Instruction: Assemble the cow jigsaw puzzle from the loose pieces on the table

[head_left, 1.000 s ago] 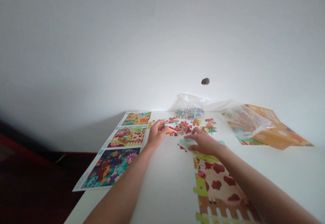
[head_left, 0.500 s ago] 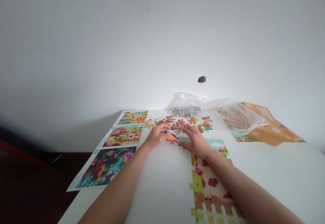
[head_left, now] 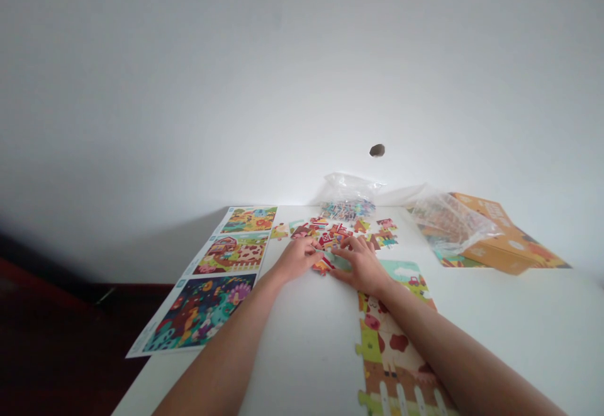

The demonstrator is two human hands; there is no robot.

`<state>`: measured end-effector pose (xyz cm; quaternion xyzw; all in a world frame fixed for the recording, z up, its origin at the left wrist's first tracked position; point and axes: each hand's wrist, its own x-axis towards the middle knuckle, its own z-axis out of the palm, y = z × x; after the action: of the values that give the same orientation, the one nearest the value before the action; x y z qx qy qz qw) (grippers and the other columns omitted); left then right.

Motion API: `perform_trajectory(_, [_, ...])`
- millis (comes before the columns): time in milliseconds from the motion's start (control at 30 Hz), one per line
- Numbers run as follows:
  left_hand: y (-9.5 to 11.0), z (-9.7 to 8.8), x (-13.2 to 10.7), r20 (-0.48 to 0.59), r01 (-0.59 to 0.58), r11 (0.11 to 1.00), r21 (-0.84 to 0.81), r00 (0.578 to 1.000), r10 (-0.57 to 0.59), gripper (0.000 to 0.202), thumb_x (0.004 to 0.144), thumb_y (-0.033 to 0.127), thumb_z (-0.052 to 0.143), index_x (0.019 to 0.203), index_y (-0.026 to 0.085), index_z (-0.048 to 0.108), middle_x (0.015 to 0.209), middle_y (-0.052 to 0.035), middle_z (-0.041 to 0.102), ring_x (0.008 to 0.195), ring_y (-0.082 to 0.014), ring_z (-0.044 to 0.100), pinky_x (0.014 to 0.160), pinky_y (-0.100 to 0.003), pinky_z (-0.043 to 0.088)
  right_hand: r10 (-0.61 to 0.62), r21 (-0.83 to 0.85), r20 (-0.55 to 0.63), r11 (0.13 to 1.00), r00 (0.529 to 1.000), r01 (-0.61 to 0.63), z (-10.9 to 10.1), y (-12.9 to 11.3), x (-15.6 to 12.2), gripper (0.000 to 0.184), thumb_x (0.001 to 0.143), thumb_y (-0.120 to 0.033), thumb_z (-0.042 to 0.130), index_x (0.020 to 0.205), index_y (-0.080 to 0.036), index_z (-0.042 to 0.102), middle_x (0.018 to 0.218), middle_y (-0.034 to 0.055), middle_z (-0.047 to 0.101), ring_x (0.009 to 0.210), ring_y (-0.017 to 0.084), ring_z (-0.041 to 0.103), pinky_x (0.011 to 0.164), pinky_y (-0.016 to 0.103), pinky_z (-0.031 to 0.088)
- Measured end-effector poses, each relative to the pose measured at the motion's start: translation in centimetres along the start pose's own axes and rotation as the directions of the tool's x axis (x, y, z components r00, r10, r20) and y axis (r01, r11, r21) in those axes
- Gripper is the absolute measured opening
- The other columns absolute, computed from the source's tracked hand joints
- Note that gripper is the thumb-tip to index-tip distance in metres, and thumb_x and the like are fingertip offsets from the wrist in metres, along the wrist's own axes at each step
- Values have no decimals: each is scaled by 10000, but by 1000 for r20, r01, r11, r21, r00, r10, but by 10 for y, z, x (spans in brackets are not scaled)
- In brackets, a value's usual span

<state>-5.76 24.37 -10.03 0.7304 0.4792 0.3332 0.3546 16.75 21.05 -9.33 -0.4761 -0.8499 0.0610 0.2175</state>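
My left hand (head_left: 298,258) has its fingers closed at the edge of a red and orange jigsaw piece (head_left: 323,267) on the white table. Opposite it, my right hand (head_left: 365,269) grips a pale green-blue jigsaw piece (head_left: 341,263) between thumb and fingers. These two pieces touch or nearly touch; the exact join is too small to make out. Just behind the hands lies a group of loose red barn pieces (head_left: 326,238). A joined puzzle section with a cow and a white fence (head_left: 391,347) lies partly under my right forearm.
A picture sheet with three scenes (head_left: 231,253) lies on the left, overhanging the table edge. At the back stands a clear bag of pieces (head_left: 348,207). Another plastic bag (head_left: 450,221) rests on an orange box (head_left: 503,249) at right. The wall rises behind the table.
The red and orange piece has shifted slightly, and my left fingers have closed in towards my right hand. The whole view has also moved a little.
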Motion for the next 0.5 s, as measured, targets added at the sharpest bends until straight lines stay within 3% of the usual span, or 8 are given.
perform_trajectory(167, [3,-2,2,-119,-165,963,215,974,193,60,714,275,738,719,220,716,723,-32,703,870,-242,637,978,-398,441,6,-21,15,1000,1000,-6,0,-2,0,455,884,-583,614,1284,-369,643,1187,100,534,1089,292,475,924,444,380])
perform_trajectory(300, [5,-5,2,-48,-221,934,280,969,244,66,775,231,682,768,215,746,831,-53,713,906,-239,636,1042,-434,398,16,-30,23,999,1000,-15,0,-3,0,444,886,-593,603,1277,-387,646,1147,99,522,1077,294,464,919,439,374])
perform_trajectory(500, [13,-12,-1,92,-297,933,204,954,284,88,758,241,735,839,244,770,1004,-49,735,1016,-233,635,1150,-453,283,-1,-30,5,1000,1000,1,1,-3,-1,426,899,-606,574,1263,-397,651,1123,94,509,1056,282,457,909,432,364])
